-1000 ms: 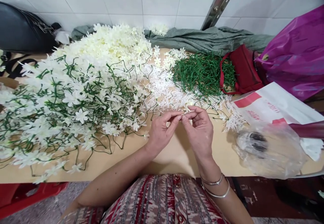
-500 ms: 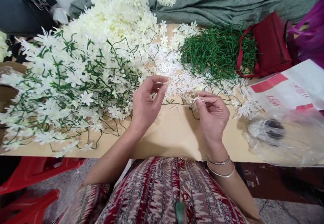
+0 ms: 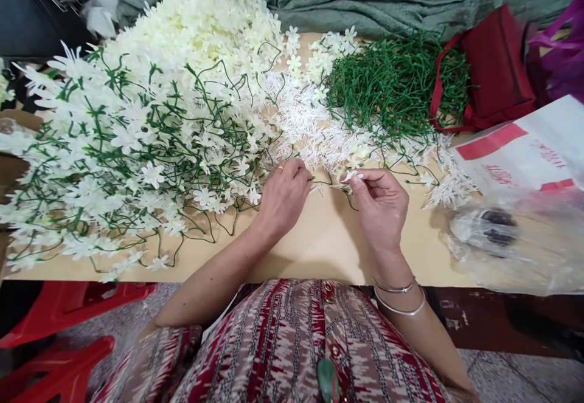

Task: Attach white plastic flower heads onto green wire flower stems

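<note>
My right hand (image 3: 382, 205) pinches a small white stamen piece (image 3: 351, 175) between thumb and forefinger, a little above the table. To its left, my left hand (image 3: 286, 197) is lowered to the paper-covered table with its back up and its fingers bent together. Its fingertips are at the end of a thin green stem (image 3: 323, 181) and partly hidden. Beyond both hands lies a spread of loose white stamens (image 3: 314, 129). On the left is a big heap of white artificial flowers (image 3: 137, 138) on green stems.
Cream-white petals (image 3: 205, 26) are piled at the back left. A mound of green stems (image 3: 387, 84) lies at the back right beside a red bag (image 3: 497, 65). A printed white bag (image 3: 524, 148) and clear plastic (image 3: 538, 245) lie on the right. Red stools (image 3: 77, 312) stand below left.
My left hand has come down to the table from a raised, open pose, and its fingers have closed at the green stem. My right hand still pinches the white stamen piece, shifted slightly left.
</note>
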Motion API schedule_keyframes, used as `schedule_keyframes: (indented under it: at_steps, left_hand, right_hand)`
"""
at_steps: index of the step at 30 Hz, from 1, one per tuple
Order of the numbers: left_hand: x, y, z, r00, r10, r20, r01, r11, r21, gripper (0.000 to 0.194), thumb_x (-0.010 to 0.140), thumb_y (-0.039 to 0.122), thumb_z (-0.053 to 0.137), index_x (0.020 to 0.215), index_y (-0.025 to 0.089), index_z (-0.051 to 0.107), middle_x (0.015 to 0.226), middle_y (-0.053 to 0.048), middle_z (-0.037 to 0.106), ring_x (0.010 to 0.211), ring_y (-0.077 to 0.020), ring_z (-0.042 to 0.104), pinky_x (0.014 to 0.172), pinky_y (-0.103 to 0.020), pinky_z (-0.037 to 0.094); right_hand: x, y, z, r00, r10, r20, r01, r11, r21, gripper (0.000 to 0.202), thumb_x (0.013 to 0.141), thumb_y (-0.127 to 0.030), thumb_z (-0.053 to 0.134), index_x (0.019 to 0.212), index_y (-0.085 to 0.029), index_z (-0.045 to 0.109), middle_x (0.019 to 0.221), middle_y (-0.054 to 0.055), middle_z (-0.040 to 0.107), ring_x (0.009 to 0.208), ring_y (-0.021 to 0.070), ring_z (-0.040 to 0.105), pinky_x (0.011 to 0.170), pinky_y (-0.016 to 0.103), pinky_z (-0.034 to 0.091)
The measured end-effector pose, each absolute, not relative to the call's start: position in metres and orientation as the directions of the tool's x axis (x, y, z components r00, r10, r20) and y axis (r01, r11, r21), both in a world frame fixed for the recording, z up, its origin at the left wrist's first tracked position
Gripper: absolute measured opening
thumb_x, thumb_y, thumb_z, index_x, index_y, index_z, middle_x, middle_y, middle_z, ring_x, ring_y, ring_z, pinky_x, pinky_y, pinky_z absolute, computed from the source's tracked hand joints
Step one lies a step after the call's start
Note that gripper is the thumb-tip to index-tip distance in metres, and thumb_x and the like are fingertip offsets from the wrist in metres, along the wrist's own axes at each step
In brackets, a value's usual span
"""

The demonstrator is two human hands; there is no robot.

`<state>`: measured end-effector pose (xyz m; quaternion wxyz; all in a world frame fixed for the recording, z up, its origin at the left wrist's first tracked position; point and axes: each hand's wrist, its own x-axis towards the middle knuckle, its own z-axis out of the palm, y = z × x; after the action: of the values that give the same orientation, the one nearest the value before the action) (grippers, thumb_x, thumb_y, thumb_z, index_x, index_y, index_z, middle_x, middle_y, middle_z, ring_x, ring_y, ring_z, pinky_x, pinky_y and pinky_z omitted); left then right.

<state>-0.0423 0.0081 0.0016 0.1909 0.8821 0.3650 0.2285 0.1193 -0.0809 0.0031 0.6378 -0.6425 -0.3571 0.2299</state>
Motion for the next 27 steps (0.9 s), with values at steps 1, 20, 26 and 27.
schedule_keyframes:
  at_steps: [1, 20, 26, 27]
  left_hand:
    - [-0.043, 0.009, 0.002, 0.625, 0.734, 0.266, 0.547, -0.655, 0.521, 0.020, 0.104, 0.025, 0.054, 0.093, 0.019, 0.070, 0.107, -0.010, 0.068, 0.099, -0.0246, 0.060, 0.090, -0.038, 0.048]
    - [-0.033, -0.019, 0.026, 0.460, 0.857, 0.233, -0.057, -0.234, 0.971, 0.021, 0.104, 0.043, 0.060, 0.104, 0.023, 0.067, 0.086, -0.002, 0.068, 0.074, -0.0152, 0.064, 0.075, -0.032, 0.052]
    - [-0.033, -0.010, 0.024, 0.551, 0.835, -0.013, -0.136, 0.105, 0.985, 0.028, 0.095, 0.050, 0.072, 0.094, 0.022, 0.069, 0.073, 0.002, 0.058, 0.062, -0.0115, 0.048, 0.063, -0.027, 0.043]
    - [-0.033, -0.008, 0.023, 0.559, 0.829, -0.030, -0.125, 0.120, 0.985, 0.029, 0.094, 0.050, 0.074, 0.093, 0.022, 0.070, 0.074, 0.002, 0.058, 0.063, -0.0116, 0.048, 0.064, -0.027, 0.043]
  right_hand:
    - [0.120, -0.081, 0.003, 0.627, 0.766, 0.143, 0.146, 0.064, -0.987, 0.021, 0.087, -0.044, 0.078, 0.089, -0.024, 0.068, 0.085, 0.002, 0.079, 0.080, 0.0193, 0.075, 0.079, 0.039, 0.061]
    - [0.125, -0.082, 0.002, 0.527, 0.841, 0.122, 0.064, 0.104, -0.993, 0.027, 0.089, -0.051, 0.074, 0.087, -0.026, 0.064, 0.076, -0.001, 0.072, 0.070, 0.0166, 0.065, 0.070, 0.034, 0.055]
    - [0.130, -0.084, 0.003, 0.443, 0.886, 0.137, 0.081, 0.113, -0.990, 0.019, 0.091, -0.044, 0.075, 0.091, -0.026, 0.069, 0.078, -0.002, 0.072, 0.068, 0.0150, 0.061, 0.068, 0.031, 0.051]
    - [0.131, -0.084, 0.004, 0.432, 0.892, 0.135, 0.079, 0.112, -0.991, 0.017, 0.091, -0.042, 0.076, 0.090, -0.026, 0.070, 0.078, -0.002, 0.072, 0.070, 0.0151, 0.062, 0.069, 0.031, 0.051]
